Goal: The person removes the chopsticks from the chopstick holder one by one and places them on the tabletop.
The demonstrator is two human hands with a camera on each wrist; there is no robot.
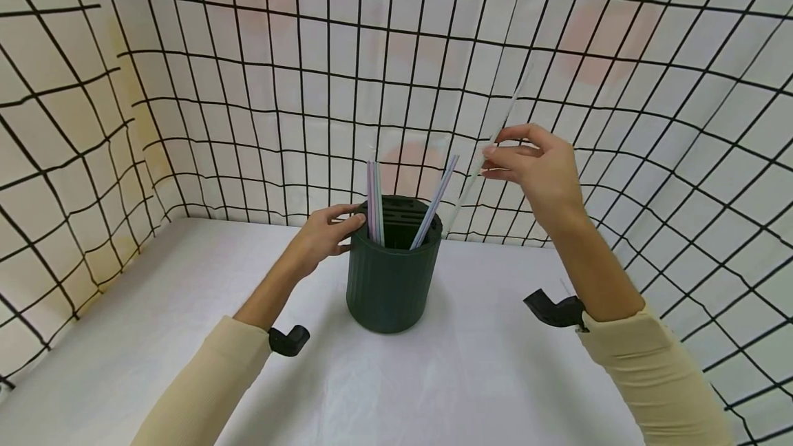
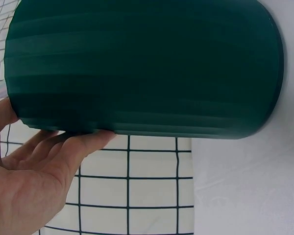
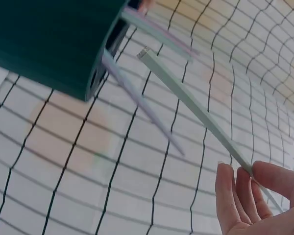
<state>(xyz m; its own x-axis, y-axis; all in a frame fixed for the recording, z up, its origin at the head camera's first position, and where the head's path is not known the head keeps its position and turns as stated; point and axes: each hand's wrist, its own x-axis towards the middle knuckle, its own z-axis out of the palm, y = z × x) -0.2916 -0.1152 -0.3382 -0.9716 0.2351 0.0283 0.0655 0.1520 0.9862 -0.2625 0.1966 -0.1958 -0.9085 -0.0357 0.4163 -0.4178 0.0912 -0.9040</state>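
A dark green ribbed round holder [image 1: 390,288], with slots in part of its top, stands upright on the table. My left hand [image 1: 319,236] grips it at the upper left side, thumb by the rim and fingers along the wall. Several pastel straws [image 1: 374,202] stick up at its left side, and lilac-blue ones [image 1: 436,202] lean right. Up to the right of the holder, my right hand [image 1: 537,171] pinches a pale green straw [image 3: 196,111] between thumb and fingers. That straw slants, its lower end outside the holder near the right rim; a flat crimped tip shows in the right wrist view.
A white cloth-like surface [image 1: 483,363] covers the table. Black wire grid panels [image 1: 248,98] rise at the back and both sides, with pale sheeting behind them. Dark wrist mounts [image 1: 288,341] jut out from both sleeves.
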